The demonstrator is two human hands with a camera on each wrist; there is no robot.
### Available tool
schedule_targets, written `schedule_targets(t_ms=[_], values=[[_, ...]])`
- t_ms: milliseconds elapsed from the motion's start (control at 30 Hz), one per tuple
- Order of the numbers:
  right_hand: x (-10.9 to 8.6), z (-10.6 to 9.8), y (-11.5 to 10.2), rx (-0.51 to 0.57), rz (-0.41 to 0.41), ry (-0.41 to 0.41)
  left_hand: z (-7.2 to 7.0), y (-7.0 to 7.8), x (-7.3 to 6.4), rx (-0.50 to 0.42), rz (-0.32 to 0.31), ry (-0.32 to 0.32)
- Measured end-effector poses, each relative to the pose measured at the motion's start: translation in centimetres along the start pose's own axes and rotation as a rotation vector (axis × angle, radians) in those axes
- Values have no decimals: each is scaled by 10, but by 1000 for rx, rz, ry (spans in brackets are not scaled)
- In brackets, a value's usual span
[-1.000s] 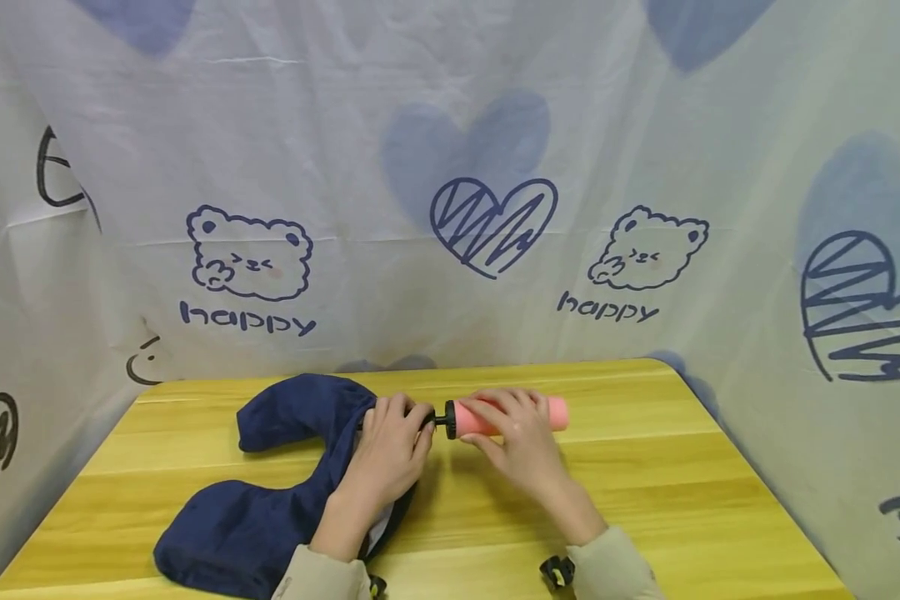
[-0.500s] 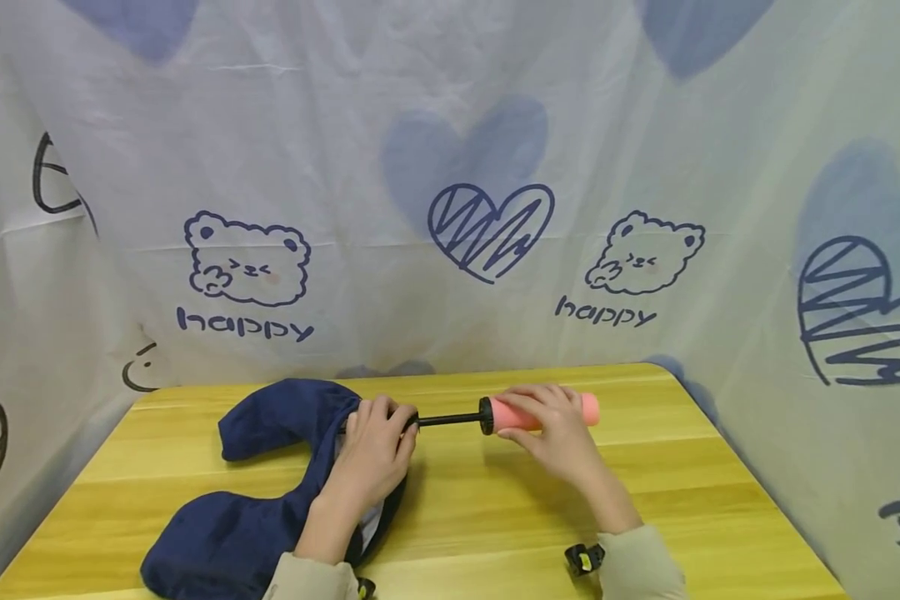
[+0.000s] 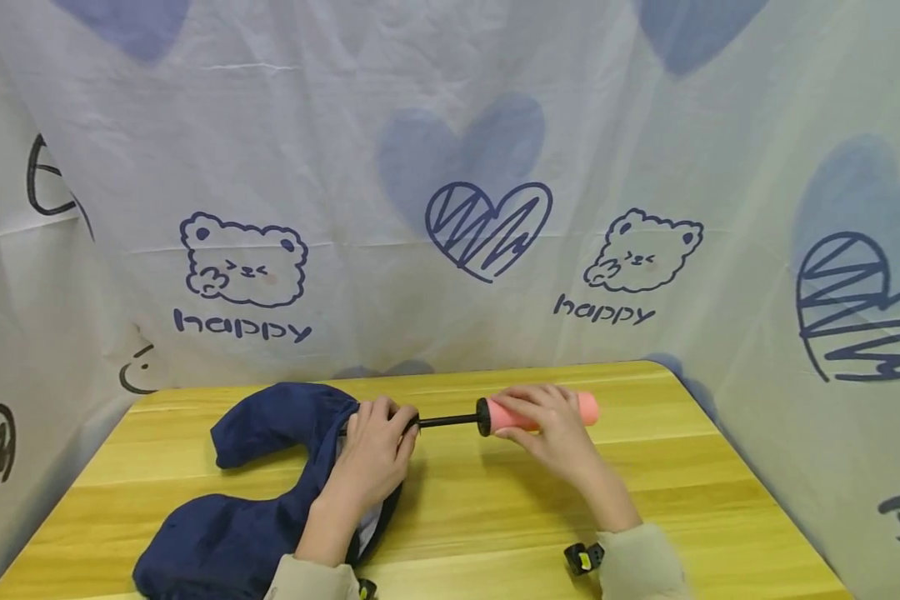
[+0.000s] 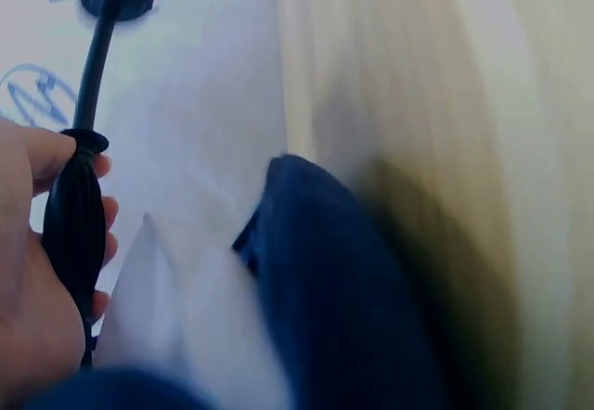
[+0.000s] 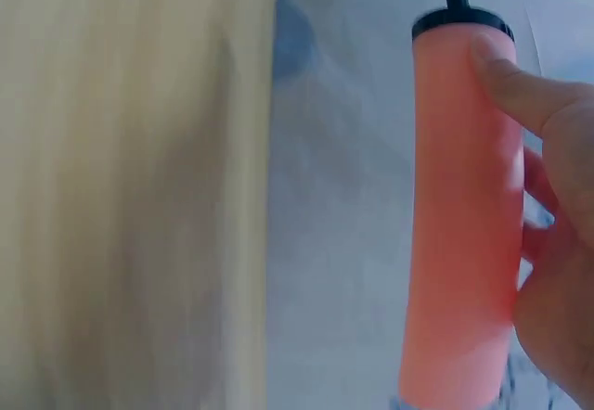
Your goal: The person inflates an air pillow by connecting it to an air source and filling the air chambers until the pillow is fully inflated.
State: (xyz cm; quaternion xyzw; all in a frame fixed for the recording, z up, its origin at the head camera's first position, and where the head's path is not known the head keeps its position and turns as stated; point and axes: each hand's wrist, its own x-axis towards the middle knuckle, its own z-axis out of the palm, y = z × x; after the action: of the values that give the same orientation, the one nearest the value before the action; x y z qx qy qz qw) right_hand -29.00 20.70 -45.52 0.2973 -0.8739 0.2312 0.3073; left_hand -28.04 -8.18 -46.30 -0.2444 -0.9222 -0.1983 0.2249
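Head view: over a wood-grain table, a pink hand pump is held level, its black rod exposed between the left hand and right hand. A navy U-shaped neck pillow lies at left. The white cloth behind reads "happy" beneath each of two printed bears.

Left wrist view: fingers curl round the pump's black handle, near white lining.

Right wrist view: thumb and fingers grasp the pink barrel below its black cap.
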Motion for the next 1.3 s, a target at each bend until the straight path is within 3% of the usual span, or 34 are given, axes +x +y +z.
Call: schedule_targets(t_ms=[200,400,900,1300], values=[[6,25,-25,-70,-98,60,12,14,6,-11,31,1],[1,37,-35,-76,-128,102,17,23,3,-3,41,-10],[0,34,-36,-45,-64,34,10,20,1,-18,-1,-74],[2,21,-24,-51,-33,20,1,9,-2,-31,-55,-67]])
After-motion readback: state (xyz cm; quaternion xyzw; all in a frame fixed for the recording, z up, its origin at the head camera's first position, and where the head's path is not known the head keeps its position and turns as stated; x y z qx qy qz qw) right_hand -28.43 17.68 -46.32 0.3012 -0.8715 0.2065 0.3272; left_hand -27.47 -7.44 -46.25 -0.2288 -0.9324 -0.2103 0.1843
